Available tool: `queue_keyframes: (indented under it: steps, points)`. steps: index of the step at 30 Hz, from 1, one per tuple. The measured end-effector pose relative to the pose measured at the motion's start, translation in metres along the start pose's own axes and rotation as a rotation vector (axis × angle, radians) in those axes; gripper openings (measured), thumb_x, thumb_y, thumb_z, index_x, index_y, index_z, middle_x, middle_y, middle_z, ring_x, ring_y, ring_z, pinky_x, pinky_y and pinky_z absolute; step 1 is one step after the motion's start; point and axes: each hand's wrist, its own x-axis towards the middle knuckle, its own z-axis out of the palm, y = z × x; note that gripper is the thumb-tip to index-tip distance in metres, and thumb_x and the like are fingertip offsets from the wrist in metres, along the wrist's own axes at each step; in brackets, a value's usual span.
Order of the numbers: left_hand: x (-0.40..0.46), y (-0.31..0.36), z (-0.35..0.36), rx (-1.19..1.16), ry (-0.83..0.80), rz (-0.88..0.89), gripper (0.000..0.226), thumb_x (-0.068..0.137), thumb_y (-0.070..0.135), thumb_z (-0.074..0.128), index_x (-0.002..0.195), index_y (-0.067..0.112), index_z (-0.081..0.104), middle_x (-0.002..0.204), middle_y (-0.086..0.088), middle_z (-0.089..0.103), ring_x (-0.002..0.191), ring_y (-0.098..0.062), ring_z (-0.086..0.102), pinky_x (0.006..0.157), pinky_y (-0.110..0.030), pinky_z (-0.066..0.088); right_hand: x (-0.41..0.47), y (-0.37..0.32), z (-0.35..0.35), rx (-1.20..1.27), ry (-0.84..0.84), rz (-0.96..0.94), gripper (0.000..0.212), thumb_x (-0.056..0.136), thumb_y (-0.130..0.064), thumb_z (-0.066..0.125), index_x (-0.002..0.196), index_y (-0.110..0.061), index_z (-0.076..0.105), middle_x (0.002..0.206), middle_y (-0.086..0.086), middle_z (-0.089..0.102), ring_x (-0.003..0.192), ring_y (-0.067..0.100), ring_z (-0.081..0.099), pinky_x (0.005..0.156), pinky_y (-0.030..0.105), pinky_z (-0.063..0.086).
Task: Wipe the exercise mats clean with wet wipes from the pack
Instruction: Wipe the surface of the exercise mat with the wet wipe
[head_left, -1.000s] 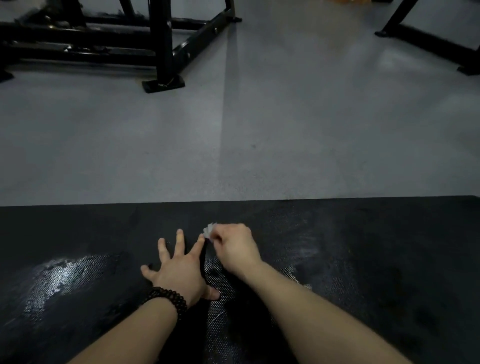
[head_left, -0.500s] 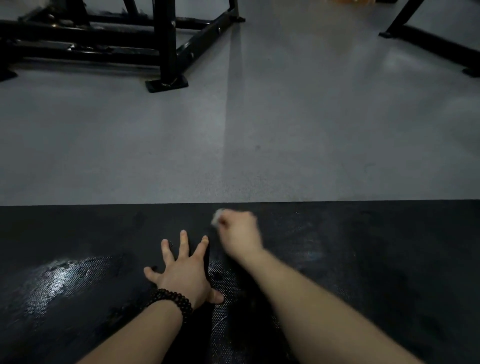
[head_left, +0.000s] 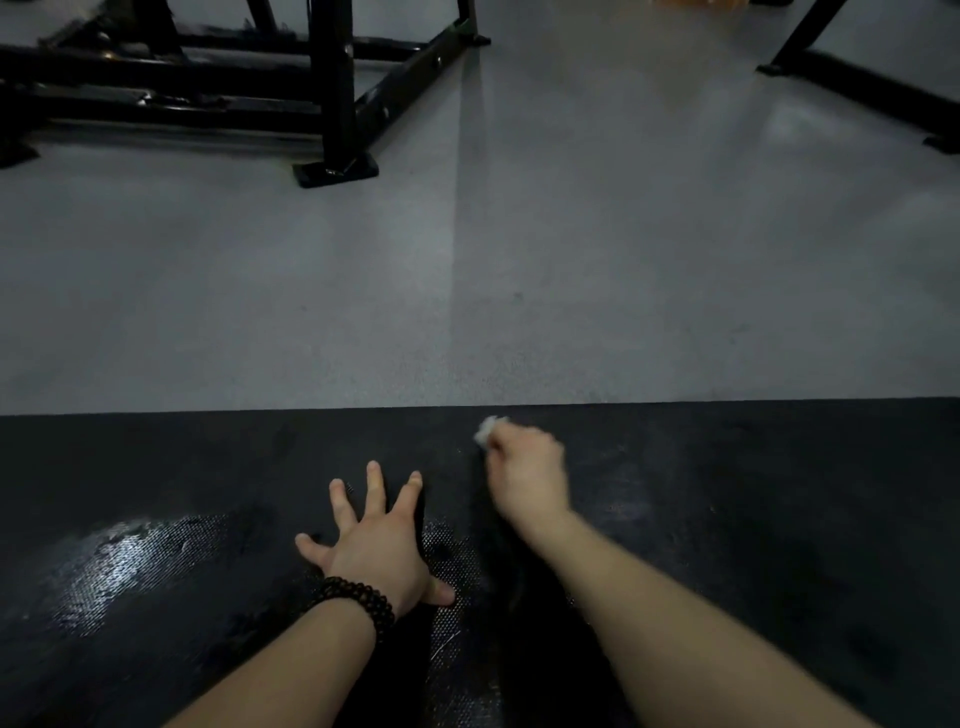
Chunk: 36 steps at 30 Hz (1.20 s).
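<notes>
Head view shows 2 bare forearms reaching down onto a black exercise mat (head_left: 779, 519) that lies across the lower half of the picture. The right hand (head_left: 530, 470) is closed around a small crumpled white wet wipe (head_left: 487, 429), of which only a little piece sticks out past the knuckles, and it presses this wipe on the mat just beside the far edge. The hand looks a bit blurred, so I judge it is in the middle of a rubbing stroke. The left hand (head_left: 376, 540) lies flat on the mat with the fingers spread wide and holds nothing; it seems to carry the body weight and to keep the mat from sliding. On its wrist there is a dark bead bracelet (head_left: 358, 603). The step in hand is then the wiping itself, near the far border of the mat. A shiny wet patch (head_left: 119, 561) on the left shows where the textured surface is already damp, while the right part of the mat looks dry and dull, so I think this part is not done. The next move probably calls for firm sweeps toward the right, with steady pressure, and a fresh wipe if this one is dirty; the pack is not in view. Beyond the mat is a smooth grey floor (head_left: 571, 260). A black metal frame (head_left: 332, 104) of gym equipment stands at the top left, and another black frame leg (head_left: 852, 83) at the top right.
</notes>
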Motion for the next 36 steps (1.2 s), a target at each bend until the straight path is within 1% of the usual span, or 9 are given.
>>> queue_keyframes:
  steps: [2,4,7,10,17,22,25,31,36]
  points:
    - [0.000,-0.001,0.001,-0.002,0.009,0.006,0.137,0.061,0.062,0.089,0.156,0.051,-0.008,0.164,0.008,-0.032,0.151,-0.036,-0.029,0.113,-0.078,0.007,-0.019,-0.020,0.005,0.010,-0.156,-0.163,0.017,0.093,-0.017,0.055,0.100,-0.016,0.071,0.095,0.006,0.070,0.087,0.022,0.063,0.076,0.024,0.044]
    - [-0.001,-0.001,0.001,-0.001,0.005,0.008,0.137,0.061,0.061,0.090,0.156,0.052,-0.008,0.164,0.009,-0.032,0.151,-0.036,-0.029,0.113,-0.078,0.007,-0.020,-0.013,-0.010,-0.093,-0.136,-0.236,0.014,0.091,-0.015,0.059,0.094,-0.013,0.072,0.088,0.012,0.067,0.080,0.028,0.062,0.071,0.028,0.047]
    - [0.000,-0.001,0.001,-0.001,-0.011,0.004,0.136,0.062,0.060,0.090,0.156,0.052,-0.008,0.164,0.008,-0.033,0.150,-0.037,-0.030,0.113,-0.078,0.006,-0.003,0.042,-0.040,-0.146,0.233,0.099,0.010,0.084,-0.008,0.065,0.077,-0.011,0.071,0.070,0.015,0.063,0.066,0.034,0.060,0.055,0.028,0.035]
    - [-0.001,0.000,-0.001,0.008,-0.014,0.008,0.137,0.061,0.061,0.090,0.156,0.052,-0.009,0.164,0.007,-0.033,0.150,-0.038,-0.029,0.112,-0.080,0.006,-0.013,0.057,-0.038,-0.154,0.254,0.294,0.011,0.087,-0.012,0.057,0.086,-0.012,0.068,0.075,0.015,0.066,0.072,0.037,0.062,0.058,0.035,0.043]
    - [-0.004,-0.003,-0.001,0.006,-0.009,0.029,0.137,0.061,0.063,0.089,0.157,0.051,-0.008,0.165,0.007,-0.031,0.150,-0.039,-0.028,0.111,-0.081,0.007,-0.065,-0.013,0.006,0.020,-0.088,-0.154,0.010,0.083,-0.015,0.063,0.086,-0.017,0.072,0.081,0.009,0.069,0.076,0.029,0.063,0.069,0.032,0.048]
    - [-0.008,-0.008,0.002,0.026,0.015,0.062,0.133,0.064,0.065,0.086,0.159,0.046,-0.005,0.167,0.003,-0.026,0.151,-0.040,-0.027,0.111,-0.080,0.005,-0.043,0.059,-0.045,-0.090,0.292,0.300,0.014,0.091,-0.018,0.059,0.083,-0.013,0.069,0.075,0.013,0.063,0.063,0.030,0.050,0.059,0.033,0.036]
    - [-0.008,-0.010,0.005,0.018,0.033,0.081,0.130,0.065,0.065,0.085,0.160,0.044,-0.001,0.168,0.002,-0.023,0.151,-0.040,-0.027,0.111,-0.081,0.003,-0.057,0.051,-0.036,-0.009,0.290,0.436,0.015,0.090,-0.024,0.060,0.080,-0.015,0.065,0.066,0.003,0.061,0.071,0.031,0.062,0.065,0.034,0.052]
    - [-0.008,-0.016,0.013,0.010,0.074,0.127,0.119,0.071,0.068,0.079,0.161,0.042,0.005,0.169,0.003,-0.018,0.153,-0.035,-0.024,0.112,-0.080,0.003,-0.093,-0.020,0.021,0.083,-0.059,-0.063,0.014,0.077,-0.021,0.057,0.081,-0.018,0.071,0.077,0.004,0.070,0.074,0.025,0.065,0.068,0.034,0.052]
    - [-0.021,-0.024,0.025,0.080,0.174,0.261,0.097,0.084,0.072,0.063,0.161,0.036,0.016,0.171,0.003,-0.003,0.156,-0.021,-0.009,0.120,-0.069,0.008,-0.076,0.063,-0.044,-0.158,0.244,0.263,0.010,0.086,-0.016,0.061,0.084,-0.011,0.069,0.081,0.018,0.066,0.071,0.036,0.059,0.062,0.036,0.042]
